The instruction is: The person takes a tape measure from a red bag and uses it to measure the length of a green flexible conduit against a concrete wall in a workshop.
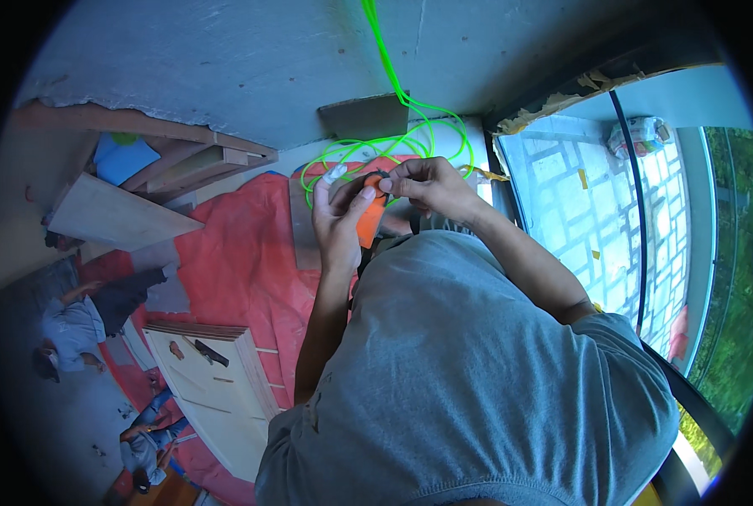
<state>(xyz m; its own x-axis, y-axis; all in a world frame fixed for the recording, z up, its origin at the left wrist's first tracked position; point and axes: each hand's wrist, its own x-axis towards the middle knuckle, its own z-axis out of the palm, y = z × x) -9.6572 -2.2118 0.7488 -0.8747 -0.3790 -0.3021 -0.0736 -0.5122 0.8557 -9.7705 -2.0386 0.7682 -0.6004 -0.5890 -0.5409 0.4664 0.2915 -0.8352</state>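
Observation:
Close in front of my body, my left hand (337,226) is closed around a flat orange object with a dark rounded upper end (369,224); its exact kind I cannot make out. Something white covers one fingertip of that hand. My right hand (440,187) has its fingers bent in a pinch at the top of the orange object, beside the left thumb. What the pinch itself holds is too small to tell. Just beyond both hands, loops of bright green cable (431,139) lie on the floor and run up the wall.
A dark board (364,117) leans at the wall's foot. Red sheeting (233,232) covers the floor, with a stack of pale panels (212,396) on it. Wooden pieces (123,215) stand left. Two people (77,329) are farther left. A large window opening (596,219) is at right.

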